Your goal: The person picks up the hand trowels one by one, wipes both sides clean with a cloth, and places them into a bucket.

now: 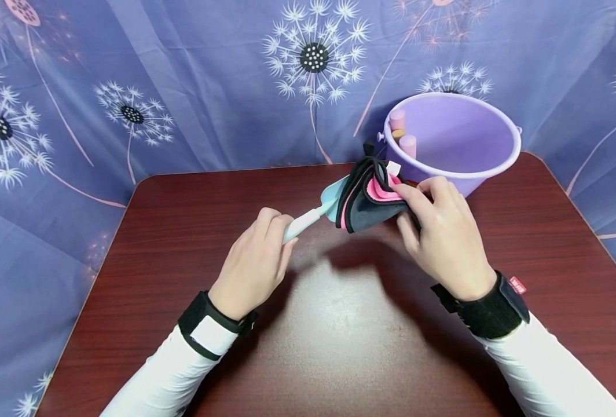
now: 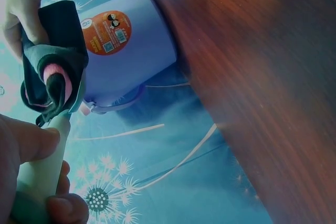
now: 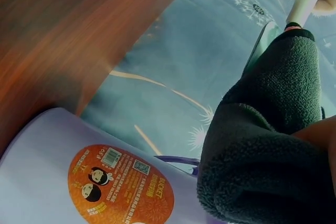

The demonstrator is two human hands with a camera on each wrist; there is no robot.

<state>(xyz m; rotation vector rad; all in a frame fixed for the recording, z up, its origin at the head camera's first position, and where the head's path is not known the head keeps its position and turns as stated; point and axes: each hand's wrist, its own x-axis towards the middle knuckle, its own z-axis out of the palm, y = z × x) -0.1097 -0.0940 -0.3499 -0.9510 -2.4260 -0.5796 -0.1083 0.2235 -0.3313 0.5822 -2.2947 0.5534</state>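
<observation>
In the head view my left hand (image 1: 256, 263) grips the white handle of a spatula-like utensil (image 1: 304, 225) with a light-blue flat head. The left wrist view shows thumb and fingers curled round that handle (image 2: 44, 174). My right hand (image 1: 440, 231) pinches a folded cloth (image 1: 373, 211), dark grey with a pink inner side, black edging and a white tag. The cloth wraps over much of the utensil's head, above the table. In the right wrist view the fuzzy grey cloth (image 3: 273, 98) covers the head, leaving a pale edge (image 3: 262, 45) exposed.
A purple bucket (image 1: 454, 136) stands at the table's back right, just behind the right hand, with pink cylindrical pieces (image 1: 407, 145) at its inner left. Its side bears an orange label (image 3: 123, 184). A dandelion-print blue fabric (image 1: 209, 87) hangs behind the dark red wooden table (image 1: 183, 231).
</observation>
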